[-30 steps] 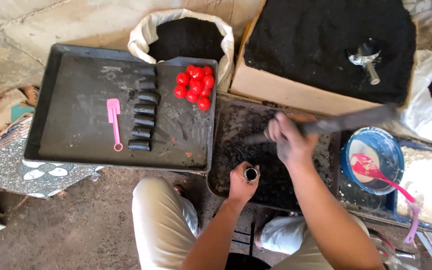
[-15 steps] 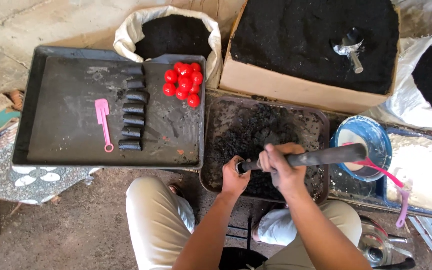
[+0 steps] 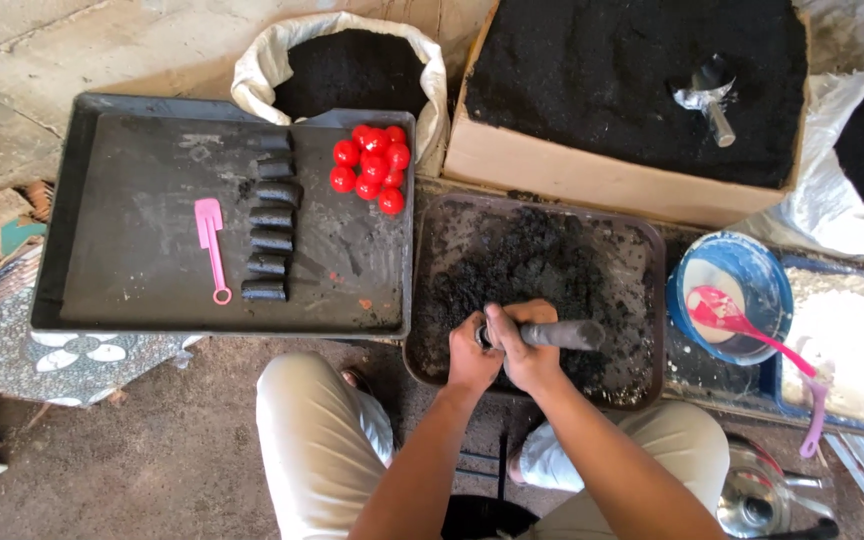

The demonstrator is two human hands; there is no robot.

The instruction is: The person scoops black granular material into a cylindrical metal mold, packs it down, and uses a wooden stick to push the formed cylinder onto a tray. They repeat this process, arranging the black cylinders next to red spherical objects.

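Since a second ago the right hand (image 3: 530, 352) has come down from mid-tray to meet the left hand (image 3: 472, 355), and the dark rod (image 3: 557, 334) now lies level where it was raised and slanted. Both hands sit together at the near edge of the brown tray (image 3: 652, 300) of black mix, forearms reaching up from the knees. The right grip is clamped around the rod's near end, fingers curled over it. The left grip is wrapped on a small dark tube (image 3: 480, 335), touching the rod's tip. On the black tray (image 3: 102, 250) to the left lie a row of black cylinders (image 3: 267, 240), red balls (image 3: 372, 165) and a pink spatula (image 3: 212, 245).
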